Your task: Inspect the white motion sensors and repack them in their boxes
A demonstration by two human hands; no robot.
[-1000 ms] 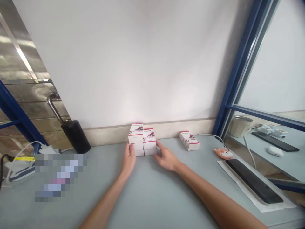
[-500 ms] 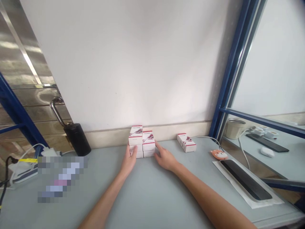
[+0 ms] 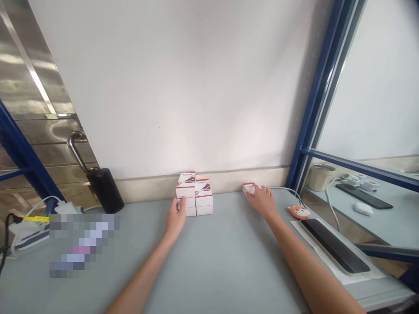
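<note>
A small stack of white and red boxes (image 3: 196, 196) stands on the grey table (image 3: 216, 257) against the wall. My left hand (image 3: 176, 216) rests against the stack's left front corner, fingers laid on the lower box. My right hand (image 3: 262, 199) lies over a single white and red box (image 3: 247, 188) further right, fingers curled around it; most of that box is hidden under the hand.
A black cylinder with a metal handle (image 3: 104, 188) stands at the left by the wall. An orange toy (image 3: 298, 212), a white cable (image 3: 285, 189) and a dark tablet on white paper (image 3: 334, 246) lie at the right. A blue frame post (image 3: 314, 113) borders the table.
My right hand has left the stack's right side and moved right onto the lone box. My left hand has stayed at the stack.
</note>
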